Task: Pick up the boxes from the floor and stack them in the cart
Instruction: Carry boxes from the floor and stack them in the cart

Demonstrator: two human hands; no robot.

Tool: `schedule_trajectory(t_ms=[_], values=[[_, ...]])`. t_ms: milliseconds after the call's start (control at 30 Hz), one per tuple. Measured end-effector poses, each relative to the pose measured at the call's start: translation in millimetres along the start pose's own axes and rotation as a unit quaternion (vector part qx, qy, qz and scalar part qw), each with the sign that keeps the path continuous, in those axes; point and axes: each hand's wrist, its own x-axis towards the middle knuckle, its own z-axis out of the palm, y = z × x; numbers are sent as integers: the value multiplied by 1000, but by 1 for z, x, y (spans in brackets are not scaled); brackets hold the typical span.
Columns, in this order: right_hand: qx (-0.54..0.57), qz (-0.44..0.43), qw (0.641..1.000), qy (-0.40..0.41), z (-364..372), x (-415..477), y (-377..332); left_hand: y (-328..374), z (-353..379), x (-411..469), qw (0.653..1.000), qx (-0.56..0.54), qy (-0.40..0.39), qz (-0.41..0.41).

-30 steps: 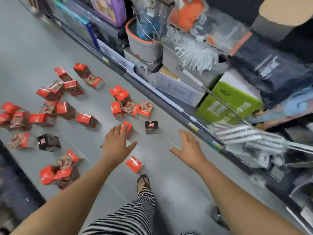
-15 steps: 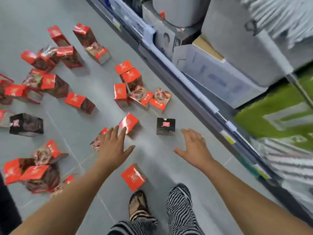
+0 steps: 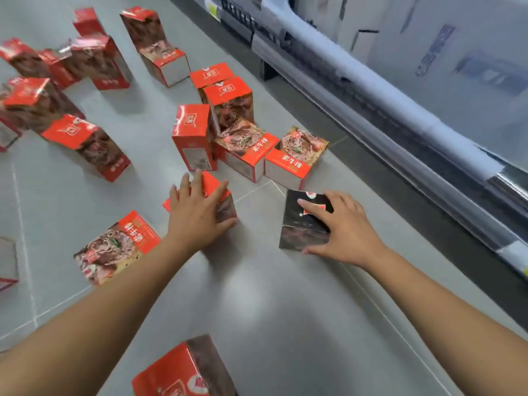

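Observation:
Several red food boxes lie scattered on the grey tiled floor [image 3: 257,295]. My left hand [image 3: 197,212] is laid over a red box [image 3: 221,198], fingers spread across its top and thumb against its near side. My right hand [image 3: 340,227] wraps a black box [image 3: 300,224] from the right, fingers on top and thumb at its lower edge. Both boxes rest on the floor. A cluster of red boxes [image 3: 237,132] stands just beyond my hands. One box [image 3: 117,247] lies flat under my left forearm. The cart is out of view.
A shelf base with a price rail [image 3: 371,90] runs diagonally along the right side. More red boxes [image 3: 85,144] lie at the left and far left. Another red box [image 3: 183,370] sits at the bottom edge near me.
The view has dropped much closer to the floor. Both hands went forward and down, the left onto the red box and the right onto the black box.

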Motion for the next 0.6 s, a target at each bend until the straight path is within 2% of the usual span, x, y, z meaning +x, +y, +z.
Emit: schedule_trajectory(t_ms=[100,267,333,600], values=[[85,0,994,70,16,7,4,-5,9,8,1000,-5,-10,-19],[131,-33,981,138,34,-4,20,-5,6,7,998,-17,-6,-58],[158,-20,973,164,46,-10,27,-6,9,8,998,-11,8,-53],[324,38,914,241,61,3,12,-7,11,9,999,10,20,-40]])
